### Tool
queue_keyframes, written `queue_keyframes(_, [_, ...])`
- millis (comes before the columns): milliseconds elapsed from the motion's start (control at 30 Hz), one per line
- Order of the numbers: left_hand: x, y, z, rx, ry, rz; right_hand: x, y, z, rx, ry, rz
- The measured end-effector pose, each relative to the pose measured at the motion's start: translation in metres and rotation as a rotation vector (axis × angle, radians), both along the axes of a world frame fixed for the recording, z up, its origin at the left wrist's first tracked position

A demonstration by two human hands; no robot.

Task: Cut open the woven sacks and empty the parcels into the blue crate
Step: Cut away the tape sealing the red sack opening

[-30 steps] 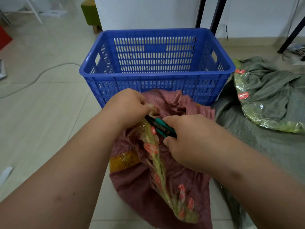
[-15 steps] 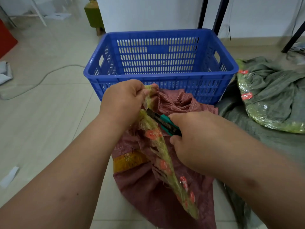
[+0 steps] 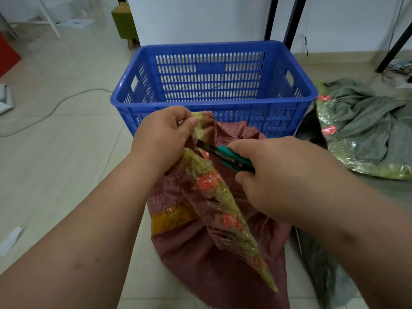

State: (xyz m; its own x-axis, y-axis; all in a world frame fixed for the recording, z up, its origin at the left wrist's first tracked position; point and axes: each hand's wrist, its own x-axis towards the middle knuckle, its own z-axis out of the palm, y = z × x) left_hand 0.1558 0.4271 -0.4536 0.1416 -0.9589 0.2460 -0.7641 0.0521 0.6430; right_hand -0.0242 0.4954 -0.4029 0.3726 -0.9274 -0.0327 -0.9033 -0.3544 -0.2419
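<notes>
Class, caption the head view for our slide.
Left hand grips the taped red sack top; right hand holds a green knife before the blue crate.

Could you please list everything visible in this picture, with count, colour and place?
woven sack: one, maroon with a yellow band, on the floor before the crate
tape seam: one, yellowish with red labels, running up the sack to the left hand
utility knife: one, teal, blade at the seam near the sack's top
blue crate: one, blue, behind the sack; no parcels visible inside
grey-green sacks: at least one, taped, at right
cable: one, pale, on the floor at left
stool: one, green, far back
left hand: grips the sack's top
right hand: holds the knife
</notes>
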Motion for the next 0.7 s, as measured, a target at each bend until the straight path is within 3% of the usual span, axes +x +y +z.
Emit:
queue_keyframes(133, [0.000, 0.001, 0.003, -0.041, -0.061, -0.030, -0.001, 0.000, -0.008, 0.011, 0.143, -0.005])
queue_keyframes(600, [0.009, 0.005, -0.009, -0.100, -0.068, 0.027, -0.024, -0.007, 0.013, 0.186, 0.239, 0.035])
queue_keyframes(700, [0.013, 0.003, -0.005, -0.095, -0.017, 0.061, -0.035, -0.012, 0.018, 0.188, 0.158, -0.035])
